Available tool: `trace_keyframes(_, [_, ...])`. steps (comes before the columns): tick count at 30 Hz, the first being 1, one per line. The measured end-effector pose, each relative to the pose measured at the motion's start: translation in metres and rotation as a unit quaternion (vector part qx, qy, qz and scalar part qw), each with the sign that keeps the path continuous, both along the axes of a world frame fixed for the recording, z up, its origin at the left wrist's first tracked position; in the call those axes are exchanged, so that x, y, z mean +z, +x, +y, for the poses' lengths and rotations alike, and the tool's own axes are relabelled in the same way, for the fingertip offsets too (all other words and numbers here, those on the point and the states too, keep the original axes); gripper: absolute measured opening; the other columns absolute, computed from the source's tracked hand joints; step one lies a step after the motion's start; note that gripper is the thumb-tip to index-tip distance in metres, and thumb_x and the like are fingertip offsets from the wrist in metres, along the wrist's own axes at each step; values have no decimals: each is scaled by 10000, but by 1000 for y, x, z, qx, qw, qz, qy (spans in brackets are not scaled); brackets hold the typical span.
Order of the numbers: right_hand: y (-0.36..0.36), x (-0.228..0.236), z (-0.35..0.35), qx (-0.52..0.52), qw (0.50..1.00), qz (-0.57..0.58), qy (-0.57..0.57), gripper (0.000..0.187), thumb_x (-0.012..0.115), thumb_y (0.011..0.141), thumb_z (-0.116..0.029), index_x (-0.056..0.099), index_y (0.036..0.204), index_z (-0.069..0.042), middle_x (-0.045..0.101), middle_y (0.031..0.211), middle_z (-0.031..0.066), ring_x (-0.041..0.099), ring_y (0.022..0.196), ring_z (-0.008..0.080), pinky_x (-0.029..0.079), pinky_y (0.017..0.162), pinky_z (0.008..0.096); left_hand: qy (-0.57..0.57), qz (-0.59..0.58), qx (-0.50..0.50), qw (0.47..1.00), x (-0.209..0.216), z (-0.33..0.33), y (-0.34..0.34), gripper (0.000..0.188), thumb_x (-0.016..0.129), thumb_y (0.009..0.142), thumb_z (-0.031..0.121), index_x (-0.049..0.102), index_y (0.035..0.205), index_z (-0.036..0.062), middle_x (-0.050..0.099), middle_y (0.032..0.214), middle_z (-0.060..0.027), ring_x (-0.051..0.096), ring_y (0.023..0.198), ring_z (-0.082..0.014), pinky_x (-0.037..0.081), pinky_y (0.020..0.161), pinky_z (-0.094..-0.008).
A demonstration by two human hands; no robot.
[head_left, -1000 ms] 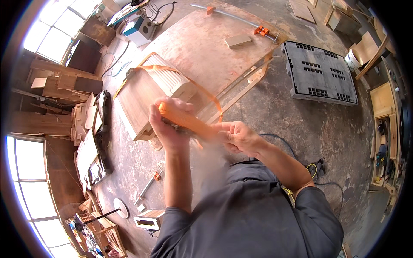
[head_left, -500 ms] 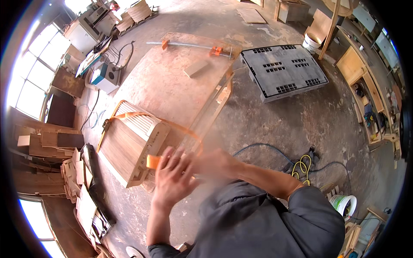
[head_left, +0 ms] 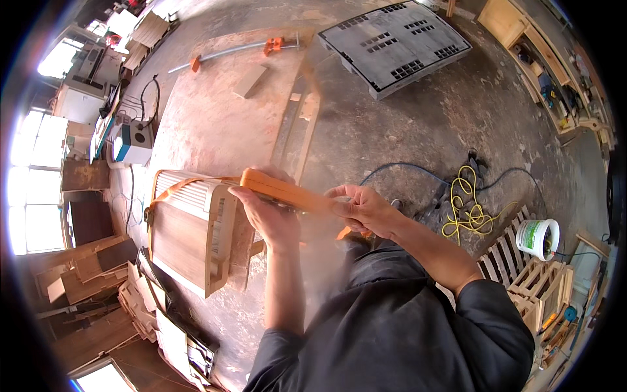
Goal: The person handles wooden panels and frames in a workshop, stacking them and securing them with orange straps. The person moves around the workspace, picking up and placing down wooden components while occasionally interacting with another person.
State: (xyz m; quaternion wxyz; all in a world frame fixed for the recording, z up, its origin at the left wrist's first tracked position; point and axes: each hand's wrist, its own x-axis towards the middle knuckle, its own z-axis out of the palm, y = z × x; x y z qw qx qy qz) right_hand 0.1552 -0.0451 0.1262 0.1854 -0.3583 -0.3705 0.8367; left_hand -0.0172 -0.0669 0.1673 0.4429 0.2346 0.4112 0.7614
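An orange webbing strap (head_left: 287, 191) is stretched between my hands in front of my body. My left hand (head_left: 273, 219) is closed around its left part, where the webbing loops over, the thumb toward the wooden piece. My right hand (head_left: 367, 208) pinches the strap's right part; the webbing there is smeared by motion. From my left hand the strap runs back over a wooden cabinet-like piece (head_left: 179, 232) with slats along its top. It goes round the far left end, past a dark buckle (head_left: 149, 212). Another bit of orange webbing (head_left: 345, 232) hangs below my right hand.
The wooden piece rests on a dusty worktop board (head_left: 215, 130), with a bar clamp (head_left: 228, 59) and a wood block (head_left: 251, 81) farther back. A grey plastic pallet (head_left: 398, 42) lies beyond on the right. Yellow cable (head_left: 467, 202) and a white bucket (head_left: 537, 239) are at right.
The view has shifted right and nearer. My hands have moved apart, drawing the strap out between them. My left hand has turned, and its fingers now wrap round the webbing.
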Motion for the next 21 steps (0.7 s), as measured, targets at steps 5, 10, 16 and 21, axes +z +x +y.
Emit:
trace_keyframes(5, [34,2,23,16,995,51,83,272,576,883,-218,577,1060,-12,429,558,-31,360,431,50,278,371,218,52,-128,-97,986,11,33,27,496,404,903,550,479,980,66,462,847,-47,443,740,-172,403,732,-319])
trace_keyframes(10, [80,-32,41,-12,977,48,208,334,595,859,-266,595,1110,-44,399,599,-52,335,503,53,290,454,242,-1,-253,-109,961,1,69,68,420,481,905,448,512,1009,42,523,920,-66,492,827,-195,423,777,-349])
trace_keyframes(16, [125,-81,58,-41,941,-72,327,265,570,886,-195,597,1089,-28,417,617,-48,374,543,50,309,482,227,231,828,-78,506,33,87,110,554,687,762,327,470,1205,74,524,1166,-148,567,969,-255,434,860,-424])
trace_keyframes(21, [171,-65,82,-139,759,-141,620,215,581,886,-212,615,996,-31,435,582,-46,431,538,66,365,491,228,149,776,-354,500,11,131,163,513,761,680,386,576,1044,76,603,893,-107,612,760,-195,485,657,-345])
